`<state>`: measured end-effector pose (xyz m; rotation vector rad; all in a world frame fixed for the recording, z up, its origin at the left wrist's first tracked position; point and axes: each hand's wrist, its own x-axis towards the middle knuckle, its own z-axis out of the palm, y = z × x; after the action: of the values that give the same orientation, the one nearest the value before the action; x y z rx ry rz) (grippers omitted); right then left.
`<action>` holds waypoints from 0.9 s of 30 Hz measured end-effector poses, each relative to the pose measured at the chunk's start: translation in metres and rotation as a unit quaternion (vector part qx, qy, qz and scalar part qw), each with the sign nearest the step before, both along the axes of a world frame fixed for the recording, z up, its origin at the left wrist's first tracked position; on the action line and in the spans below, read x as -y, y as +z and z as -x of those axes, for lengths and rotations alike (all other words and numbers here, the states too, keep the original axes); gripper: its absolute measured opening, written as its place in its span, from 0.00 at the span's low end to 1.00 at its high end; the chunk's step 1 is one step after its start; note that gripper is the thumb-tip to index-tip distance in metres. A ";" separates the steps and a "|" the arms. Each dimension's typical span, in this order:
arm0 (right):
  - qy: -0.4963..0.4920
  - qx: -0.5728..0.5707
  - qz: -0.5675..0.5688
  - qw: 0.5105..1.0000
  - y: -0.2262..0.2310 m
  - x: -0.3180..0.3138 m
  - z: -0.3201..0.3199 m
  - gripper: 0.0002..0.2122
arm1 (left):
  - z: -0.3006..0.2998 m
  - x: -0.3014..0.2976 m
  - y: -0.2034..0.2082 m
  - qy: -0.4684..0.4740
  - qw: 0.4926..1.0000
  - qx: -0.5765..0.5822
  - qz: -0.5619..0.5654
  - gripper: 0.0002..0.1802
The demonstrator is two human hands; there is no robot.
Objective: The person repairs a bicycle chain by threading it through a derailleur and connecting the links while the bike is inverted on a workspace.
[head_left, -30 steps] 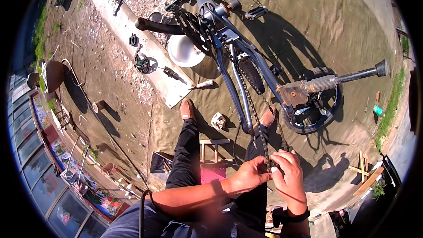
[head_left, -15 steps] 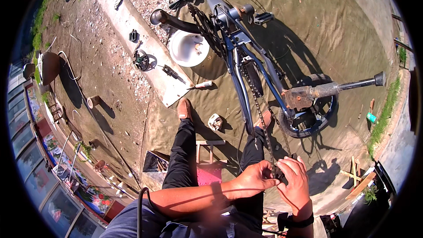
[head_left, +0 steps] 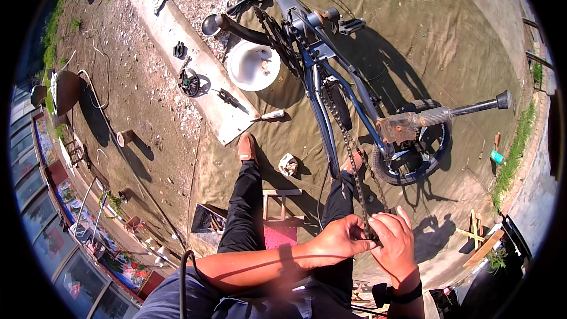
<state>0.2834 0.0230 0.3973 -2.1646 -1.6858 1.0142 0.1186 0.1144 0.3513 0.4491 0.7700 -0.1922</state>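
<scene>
A bicycle chain runs in two strands from the blue-grey bicycle frame down to my hands. My left hand pinches the chain with thumb and bent fingers. Beside it, almost touching, my right hand closes on the chain too, its outer fingers partly raised. The links between my fingertips are hidden. Toward the far side, the frame carries the chainring and a crank. A rusty clamp with a black-tipped post sticks out to the right above a wheel.
A white basin stands left of the frame. On the pale board lie a sprocket part, a pedal and a black tool. A screwdriver and crumpled cloth lie near my feet. A toolbox sits by my left leg.
Both hands stay together on the chain with almost no shift. The clamp's black-tipped post has tilted slightly, its tip a little higher and farther left.
</scene>
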 end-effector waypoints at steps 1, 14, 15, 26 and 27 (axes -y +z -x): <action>0.002 -0.003 -0.005 1.000 0.000 -0.001 -0.001 0.26 | 0.001 0.001 0.000 0.007 1.000 0.002 0.010 0.17; 0.011 -0.005 0.004 1.000 0.007 -0.007 -0.003 0.24 | 0.011 -0.037 0.013 -0.089 0.996 -0.026 -0.011 0.20; 0.006 0.000 0.000 1.000 0.008 -0.006 -0.003 0.24 | 0.015 -0.039 0.010 -0.068 0.997 -0.017 -0.009 0.20; -0.041 0.046 -0.083 0.995 0.017 -0.004 -0.006 0.27 | 0.082 -0.068 -0.008 0.029 0.994 -0.071 -0.083 0.14; -0.042 0.049 -0.072 0.995 0.018 -0.003 -0.007 0.26 | 0.089 -0.069 -0.010 0.019 0.993 -0.077 -0.087 0.14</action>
<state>0.2906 0.0264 0.4154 -2.2033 -1.6400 0.7524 0.0300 0.1830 0.3409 0.5883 0.9511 -0.1248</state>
